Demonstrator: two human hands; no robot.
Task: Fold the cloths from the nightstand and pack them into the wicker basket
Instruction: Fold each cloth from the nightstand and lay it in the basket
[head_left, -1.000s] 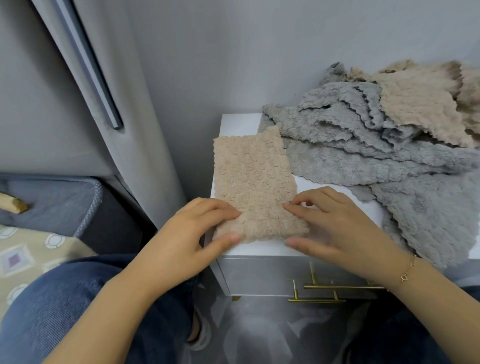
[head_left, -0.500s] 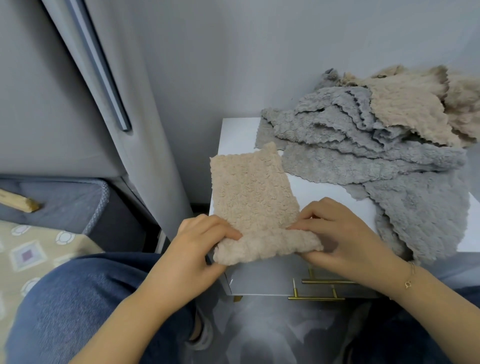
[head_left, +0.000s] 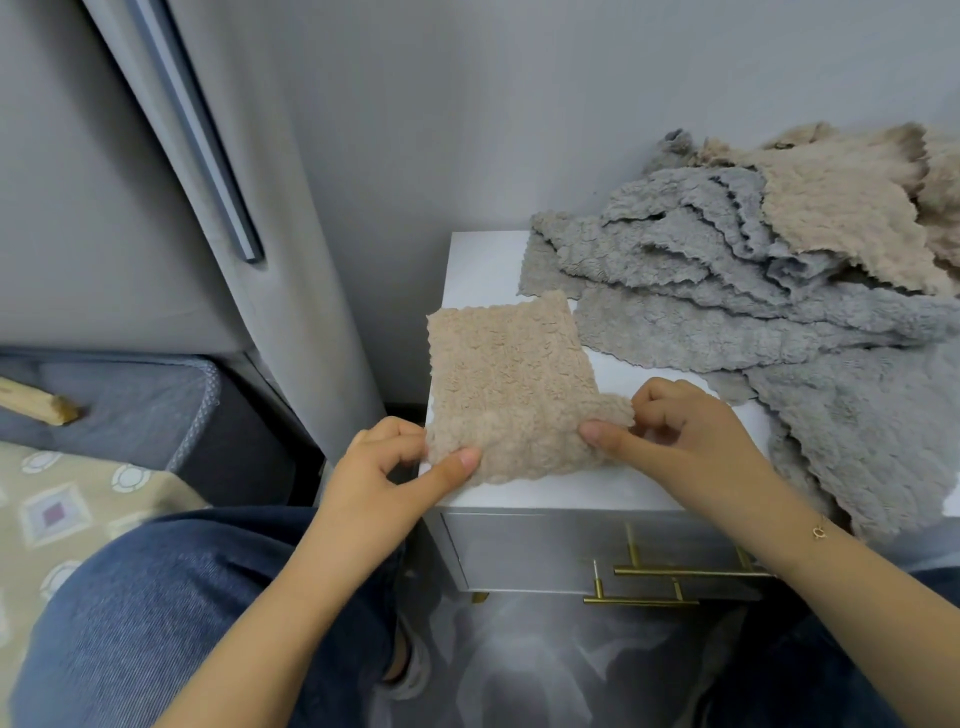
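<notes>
A folded beige cloth (head_left: 506, 374) lies at the front left of the white nightstand (head_left: 480, 265), its near edge lifted. My left hand (head_left: 384, 478) pinches its near left corner between thumb and fingers. My right hand (head_left: 675, 431) pinches its near right corner. Behind and to the right, a heap of grey cloths (head_left: 727, 291) and beige cloths (head_left: 841, 208) covers the rest of the top. No wicker basket shows in this view.
The nightstand's drawer front with brass handles (head_left: 670, 571) faces me between my knees in blue jeans (head_left: 182, 623). A grey curtain (head_left: 291, 260) hangs to the left, beside a bed with a patterned cover (head_left: 62, 519). A grey wall stands behind.
Both hands went from pressing the beige cloth flat to pinching its near corners and lifting that edge. The cloth's near end has come up off the nightstand front.
</notes>
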